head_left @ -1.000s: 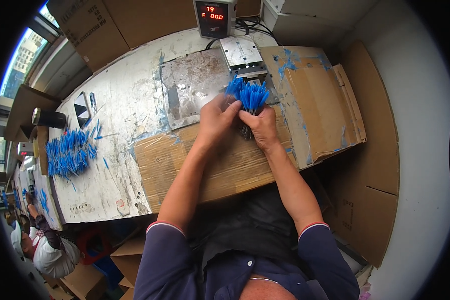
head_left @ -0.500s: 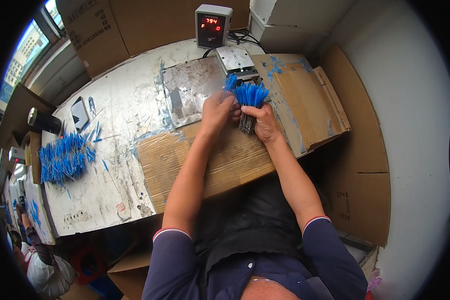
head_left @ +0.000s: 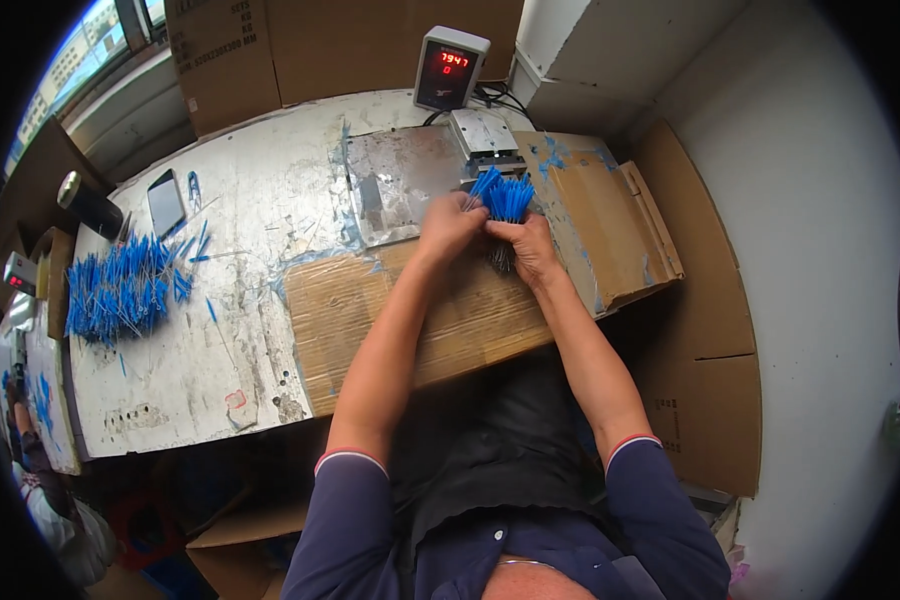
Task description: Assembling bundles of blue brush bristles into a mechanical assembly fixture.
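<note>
My right hand [head_left: 532, 246] is closed round a thick bunch of thin wire pieces with blue tips [head_left: 511, 198]. Their blue ends point up and the grey wire stems hang below the fist. Pressed up beside it, my left hand [head_left: 454, 222] pinches a smaller cluster of the same blue-tipped wire pieces [head_left: 484, 184], tilted to the right against the bunch. How many the left fingers hold is hidden. Both hands are above the cardboard sheet [head_left: 370, 330] at the table's front edge, just in front of a small metal fixture [head_left: 485, 135].
A large pile of blue-tipped wire pieces [head_left: 120, 295] lies at the left, with a phone [head_left: 166, 203] and a dark cylinder [head_left: 90, 205] behind it. A lit counter box [head_left: 452, 68] stands at the back. A cardboard box [head_left: 610, 225] sits at the right. Another person's arm shows far left.
My left hand has brought its small cluster closer against the bunch in my right hand. The view has shifted a little, and the counter's lit digits look different.
</note>
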Available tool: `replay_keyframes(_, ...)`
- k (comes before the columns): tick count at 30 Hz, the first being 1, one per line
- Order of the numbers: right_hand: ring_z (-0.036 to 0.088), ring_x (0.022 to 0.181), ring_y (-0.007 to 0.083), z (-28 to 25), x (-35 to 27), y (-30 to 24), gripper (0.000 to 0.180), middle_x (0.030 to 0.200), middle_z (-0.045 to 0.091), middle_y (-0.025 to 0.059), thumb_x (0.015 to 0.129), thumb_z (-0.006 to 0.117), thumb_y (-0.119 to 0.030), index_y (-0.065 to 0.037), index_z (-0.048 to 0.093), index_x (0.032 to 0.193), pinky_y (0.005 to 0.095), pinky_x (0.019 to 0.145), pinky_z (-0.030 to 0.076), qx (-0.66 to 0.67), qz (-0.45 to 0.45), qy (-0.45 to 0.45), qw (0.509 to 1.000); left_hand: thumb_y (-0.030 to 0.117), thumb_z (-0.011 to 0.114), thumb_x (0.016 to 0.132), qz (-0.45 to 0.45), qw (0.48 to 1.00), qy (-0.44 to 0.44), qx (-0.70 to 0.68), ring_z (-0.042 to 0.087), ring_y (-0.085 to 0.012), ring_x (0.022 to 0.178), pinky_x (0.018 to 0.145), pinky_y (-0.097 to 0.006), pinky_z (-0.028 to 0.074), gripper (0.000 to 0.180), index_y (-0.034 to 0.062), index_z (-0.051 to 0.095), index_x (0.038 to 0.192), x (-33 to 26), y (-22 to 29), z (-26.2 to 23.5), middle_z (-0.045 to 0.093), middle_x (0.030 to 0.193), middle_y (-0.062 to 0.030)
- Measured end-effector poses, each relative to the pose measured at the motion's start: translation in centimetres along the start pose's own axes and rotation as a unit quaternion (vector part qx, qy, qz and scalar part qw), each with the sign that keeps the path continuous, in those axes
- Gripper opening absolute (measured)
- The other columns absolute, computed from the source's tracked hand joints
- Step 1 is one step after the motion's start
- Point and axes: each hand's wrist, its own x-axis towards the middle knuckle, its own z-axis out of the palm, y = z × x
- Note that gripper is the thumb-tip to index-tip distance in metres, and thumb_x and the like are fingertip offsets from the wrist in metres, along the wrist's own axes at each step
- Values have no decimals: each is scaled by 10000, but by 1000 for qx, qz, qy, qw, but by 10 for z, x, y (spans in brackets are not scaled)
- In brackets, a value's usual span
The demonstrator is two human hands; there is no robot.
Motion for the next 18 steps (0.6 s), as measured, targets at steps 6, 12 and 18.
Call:
replay_keyframes(6, 708, 772, 249, 1, 3, 10, 190, 889, 707, 109, 786, 676, 32, 8, 676, 975, 405, 716, 600, 196, 80, 127, 969, 161, 659, 922, 34, 991, 59, -112, 445, -36, 550, 501, -226, 381, 110, 64, 617, 891, 7, -4, 2, 554, 697, 43)
replay_keyframes(12, 621, 601, 188, -5, -8, 3, 204, 805, 678, 101, 815, 687, -23, 0, 658, 1016, 355, 547, 543, 249, 21, 182, 951, 189, 623, 961, 42, 955, 156, -250, 346, -25, 454, 387, -208, 221, 123, 119, 536, 907, 11, -3, -13, 500, 651, 52)
replay_keyframes(18, 630, 653, 132, -4, -16, -9, 229, 817, 682, 57, 817, 757, -26, 6, 677, 1029, 265, 529, 506, 29, -49, 93, 994, 165, 618, 960, -10, 977, -13, -212, 388, -17, 481, 432, -183, 262, 75, 118, 571, 924, 2, 0, 8, 602, 705, 26)
